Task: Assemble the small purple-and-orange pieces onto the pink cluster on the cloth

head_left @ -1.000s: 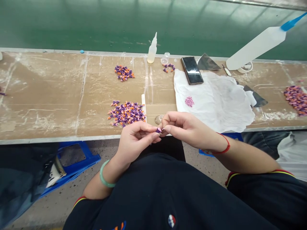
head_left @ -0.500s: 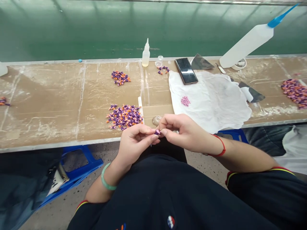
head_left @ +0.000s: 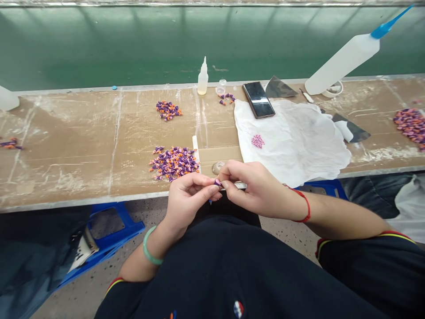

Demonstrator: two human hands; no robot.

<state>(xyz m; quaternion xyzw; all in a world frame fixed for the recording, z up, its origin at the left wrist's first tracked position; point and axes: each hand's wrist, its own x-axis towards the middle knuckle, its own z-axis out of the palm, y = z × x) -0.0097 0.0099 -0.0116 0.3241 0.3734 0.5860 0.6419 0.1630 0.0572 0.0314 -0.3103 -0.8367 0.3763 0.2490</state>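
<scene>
In front of my body at the table's edge, my left hand (head_left: 187, 199) pinches a small purple-and-pink figurine (head_left: 217, 182) between thumb and forefinger. My right hand (head_left: 254, 188) has its thumb and forefinger pressed together at the figurine's right end; anything between those fingertips is too small to make out. To the left of my fingers lies a large pile of purple, orange and pink figurines (head_left: 174, 163). Just behind my fingertips is a small clear, rounded object (head_left: 218, 167). Tiny pink pieces (head_left: 257, 141) rest in a cluster on a white cloth (head_left: 295, 137).
A smaller figurine pile (head_left: 168, 110) lies farther back. Along the green wall stand a small dropper bottle (head_left: 202, 77), a phone (head_left: 258, 99) and a large, slanting white bottle (head_left: 343, 64) with a blue nozzle. More pieces (head_left: 410, 126) lie far right. Blue stools (head_left: 122, 221) are under the table.
Both hands stay together around the figurine. My right hand's fingers have shifted slightly at its right end. The whole view has moved a little.
</scene>
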